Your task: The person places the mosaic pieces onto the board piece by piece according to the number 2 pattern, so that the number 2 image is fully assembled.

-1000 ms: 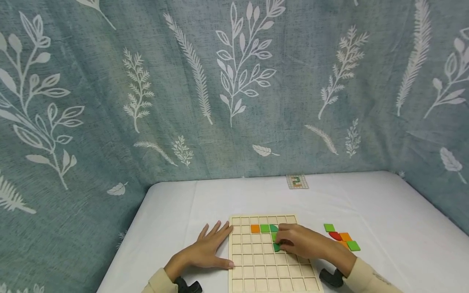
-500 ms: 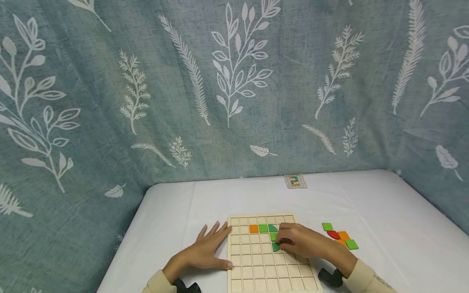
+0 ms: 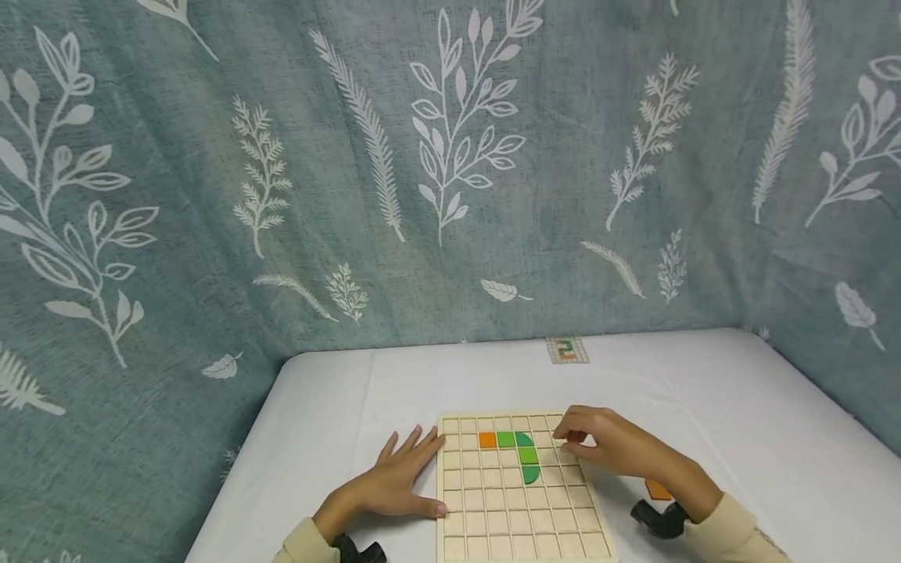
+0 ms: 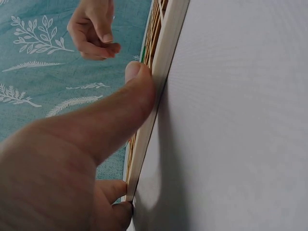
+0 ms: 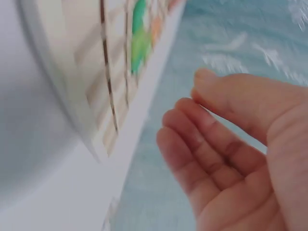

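Note:
A wooden grid board [image 3: 486,500] lies flat on the white table. In its cells sit an orange square tile [image 3: 488,440], a light green square tile [image 3: 506,439] and a dark green quarter-round tile [image 3: 523,439]. Below that corner come another light green square [image 3: 527,455] and a second dark green rounded tile [image 3: 530,475]. My left hand [image 3: 394,485] rests along the board's left edge, fingers spread, thumb touching the rim. Over the board's upper right side hovers my right hand [image 3: 605,442], loosely curled; the right wrist view shows nothing between thumb and fingers.
An orange tile [image 3: 658,490] shows on the table below the right forearm, which hides the other loose tiles. At the table's far edge lies a small grid-patterned card [image 3: 567,349]. A blue-green curtain [image 3: 422,297] with white leaves hangs behind.
My right hand has left the dark green rounded tile and moved up and right, uncovering the placed tiles and covering most of the loose ones. The left hand stays put.

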`<action>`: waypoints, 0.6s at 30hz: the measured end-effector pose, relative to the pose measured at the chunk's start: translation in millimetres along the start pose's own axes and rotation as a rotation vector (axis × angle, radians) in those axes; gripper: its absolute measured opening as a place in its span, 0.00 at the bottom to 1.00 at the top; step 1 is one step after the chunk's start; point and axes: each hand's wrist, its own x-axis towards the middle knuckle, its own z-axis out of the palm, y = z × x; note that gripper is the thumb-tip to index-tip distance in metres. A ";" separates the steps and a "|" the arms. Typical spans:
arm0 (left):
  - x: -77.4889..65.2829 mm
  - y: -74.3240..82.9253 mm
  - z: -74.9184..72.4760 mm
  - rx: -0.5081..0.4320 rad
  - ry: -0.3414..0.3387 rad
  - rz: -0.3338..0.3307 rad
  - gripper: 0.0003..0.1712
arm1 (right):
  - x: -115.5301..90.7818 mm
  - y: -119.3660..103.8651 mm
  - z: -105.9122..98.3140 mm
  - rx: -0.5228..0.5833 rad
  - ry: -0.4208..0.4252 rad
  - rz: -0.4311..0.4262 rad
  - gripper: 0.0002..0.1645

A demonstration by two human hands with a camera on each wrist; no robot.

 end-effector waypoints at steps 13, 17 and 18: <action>1.5 1.1 0.5 -0.003 -0.018 0.010 0.64 | -51.8 52.2 -44.3 -0.051 0.023 0.235 0.10; -0.9 1.3 -0.8 0.003 -0.007 0.003 0.64 | -55.4 63.5 -47.3 -0.044 0.010 0.288 0.09; -1.6 1.2 -1.1 0.005 -0.004 0.001 0.64 | -55.7 65.9 -46.9 -0.038 -0.001 0.301 0.09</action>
